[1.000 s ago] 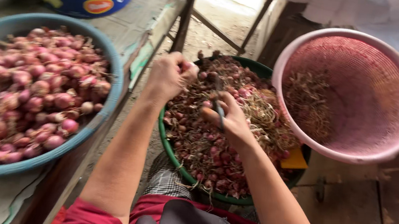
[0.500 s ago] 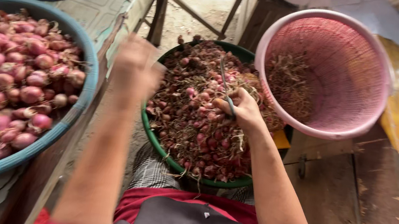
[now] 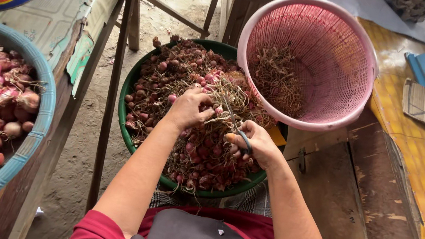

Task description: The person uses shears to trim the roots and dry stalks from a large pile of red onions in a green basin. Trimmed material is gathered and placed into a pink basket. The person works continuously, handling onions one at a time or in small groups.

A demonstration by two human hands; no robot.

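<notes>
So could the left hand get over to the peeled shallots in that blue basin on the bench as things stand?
Probably yes. The left hand is over the green tub, and the blue basin sits open-topped beside it on that side, with nothing visible between them.

The round green plastic basin (image 3: 127,126) is heaped with small red shallots (image 3: 203,156), so no bare room shows inside it; a hand can pass only above the heap. The pink plastic mesh basket (image 3: 361,51) leans over the basin's far right rim and blocks that side, though its open mouth faces the heap. On the left, a bare strip of dirt floor (image 3: 85,137) runs between the basin and the wooden counter (image 3: 57,27), crossed by a slanting wooden leg (image 3: 116,71). The blue plastic bowl (image 3: 35,131) fills the counter's near edge.
</notes>
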